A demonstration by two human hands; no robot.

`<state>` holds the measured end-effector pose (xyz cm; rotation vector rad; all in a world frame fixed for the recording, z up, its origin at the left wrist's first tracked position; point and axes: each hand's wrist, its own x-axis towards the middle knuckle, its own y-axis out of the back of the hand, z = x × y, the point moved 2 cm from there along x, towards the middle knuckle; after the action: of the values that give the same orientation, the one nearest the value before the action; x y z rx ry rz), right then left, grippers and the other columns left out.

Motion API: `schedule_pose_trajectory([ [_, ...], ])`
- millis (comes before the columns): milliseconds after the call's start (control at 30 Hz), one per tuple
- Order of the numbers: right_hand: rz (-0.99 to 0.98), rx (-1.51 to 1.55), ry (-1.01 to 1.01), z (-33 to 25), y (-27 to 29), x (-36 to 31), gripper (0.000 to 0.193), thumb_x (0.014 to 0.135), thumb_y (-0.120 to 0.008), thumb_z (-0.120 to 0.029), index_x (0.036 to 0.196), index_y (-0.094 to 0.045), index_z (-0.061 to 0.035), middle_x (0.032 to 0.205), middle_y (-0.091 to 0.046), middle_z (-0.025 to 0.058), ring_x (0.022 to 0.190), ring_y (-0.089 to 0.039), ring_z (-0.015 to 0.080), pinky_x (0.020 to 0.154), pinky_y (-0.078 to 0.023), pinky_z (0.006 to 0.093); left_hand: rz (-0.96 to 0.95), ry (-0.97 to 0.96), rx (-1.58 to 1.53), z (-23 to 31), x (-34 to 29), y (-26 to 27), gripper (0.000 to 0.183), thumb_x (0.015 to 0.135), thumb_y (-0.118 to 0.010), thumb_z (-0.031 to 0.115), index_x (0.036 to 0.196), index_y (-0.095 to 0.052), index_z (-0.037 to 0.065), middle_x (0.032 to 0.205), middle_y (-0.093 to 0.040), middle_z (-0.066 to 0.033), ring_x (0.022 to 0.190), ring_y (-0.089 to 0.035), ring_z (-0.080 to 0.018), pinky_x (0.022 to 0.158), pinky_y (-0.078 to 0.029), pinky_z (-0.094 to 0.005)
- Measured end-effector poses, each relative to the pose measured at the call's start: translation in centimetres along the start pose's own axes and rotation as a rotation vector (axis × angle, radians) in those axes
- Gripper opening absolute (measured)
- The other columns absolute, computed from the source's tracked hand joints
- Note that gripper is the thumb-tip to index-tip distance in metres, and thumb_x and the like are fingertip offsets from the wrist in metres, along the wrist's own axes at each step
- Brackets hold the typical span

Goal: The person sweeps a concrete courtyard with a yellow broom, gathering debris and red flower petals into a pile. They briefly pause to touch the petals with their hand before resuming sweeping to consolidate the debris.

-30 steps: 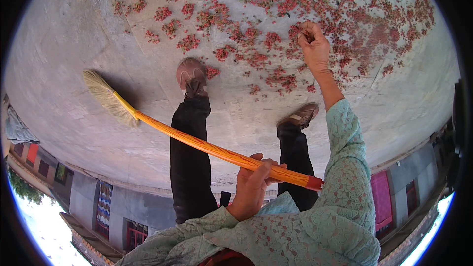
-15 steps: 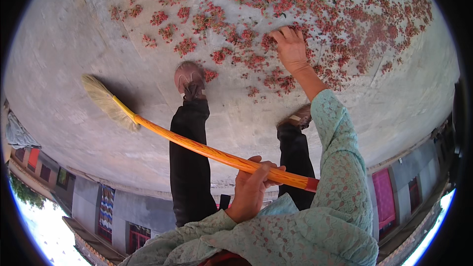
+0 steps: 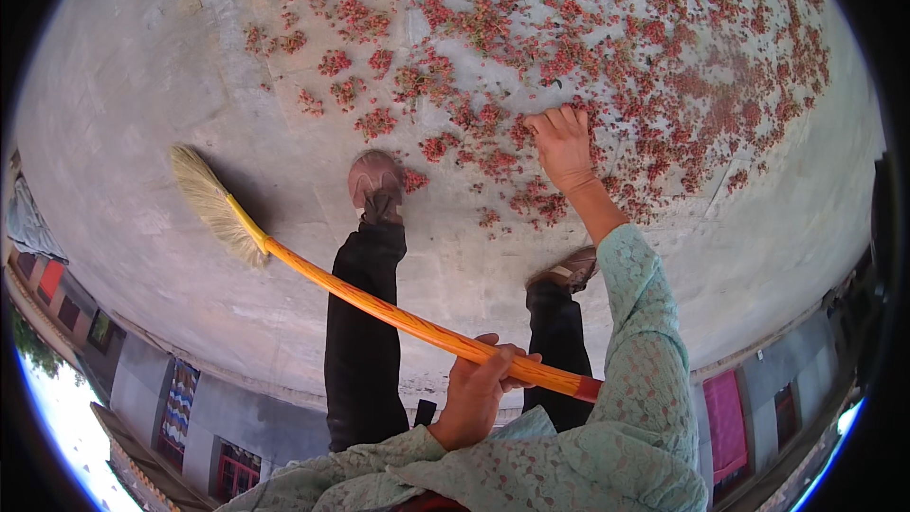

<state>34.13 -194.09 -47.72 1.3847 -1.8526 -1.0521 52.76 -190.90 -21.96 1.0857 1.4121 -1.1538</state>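
The right hand reaches down with its back turned up and its fingers bent and close together, the tips lowered among small, round red berries in knobbly clusters with greenish stems. Whether those fingertips pinch anything cannot be told, because the knuckles hide them.

The left hand is wrapped around a long broom with a smooth orange handle streaked like wood grain, gripping it near the upper end, thumb lying along the shaft. The broom slants across the body; a dark red cap ends the handle beside the right forearm, and a yellow collar joins its other end to a flared fan of fine, pale straw bristles near the floor.

Mint-green lace sleeves, openwork and softly creased, cover the arms. Below are black, matte trousers and brownish-maroon shoes, the left toe just beside a berry cluster.

The berries lie scattered over the grey, faintly stained concrete floor, in separate clumps on the left and a denser spread to the right. Towards the rim stand grey walls, a zigzag-patterned cloth curtain and a flat magenta panel.
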Motion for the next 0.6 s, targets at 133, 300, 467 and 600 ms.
schedule_pose_trajectory([
  [133,0.002,0.062,-0.192,0.3,0.7,-0.6,0.029,0.064,-0.057,-0.004,0.092,-0.052,-0.0118,0.077,-0.051,0.0047,0.074,-0.046,0.0238,0.072,-0.033,0.0349,-0.017,-0.021,0.001,-0.2,-0.3,0.2,0.026,0.083,-0.046,0.013,0.099,-0.032,-0.001,0.086,-0.051,-0.0137,0.092,-0.054,-0.0277,0.075,-0.047,-0.04],
  [300,-0.13,0.341,-0.385,-1.2,4.0,-1.6,0.062,0.068,-0.056,-0.006,0.123,-0.029,-0.0084,0.113,-0.044,0.0154,0.103,-0.04,0.034,0.088,-0.032,0.0395,-0.003,-0.043,-0.018,-0.5,-0.4,0.4,0.025,0.083,-0.047,0.012,0.097,-0.032,-0.002,0.086,-0.051,-0.0146,0.09,-0.055,-0.0278,0.073,-0.049,-0.0391],
  [467,-0.39,0.667,-0.593,-2.6,8.3,-6.7,0.053,0.072,-0.055,-0.006,0.121,-0.034,-0.0042,0.105,-0.052,0.0151,0.098,-0.051,0.0257,0.079,-0.043,0.0314,-0.113,-0.059,-0.033,-0.9,-0.6,0.4,0.021,0.083,-0.046,0.009,0.097,-0.032,0.002,0.087,-0.051,-0.0132,0.092,-0.054,-0.0289,0.073,-0.05,-0.0401],
  [600,-0.566,0.952,-0.692,-3.4,12.4,-12.7,0.04,0.078,-0.051,-0.004,0.116,-0.041,-0.0021,0.089,-0.056,0.0076,0.082,-0.053,0.0107,0.072,-0.044,0.0224,-0.195,-0.108,-0.043,-0.5,-0.8,-0.1,0.012,0.083,-0.046,0.012,0.089,-0.039,0.004,0.084,-0.053,-0.0111,0.091,-0.055,-0.0255,0.068,-0.052,-0.0352],
])
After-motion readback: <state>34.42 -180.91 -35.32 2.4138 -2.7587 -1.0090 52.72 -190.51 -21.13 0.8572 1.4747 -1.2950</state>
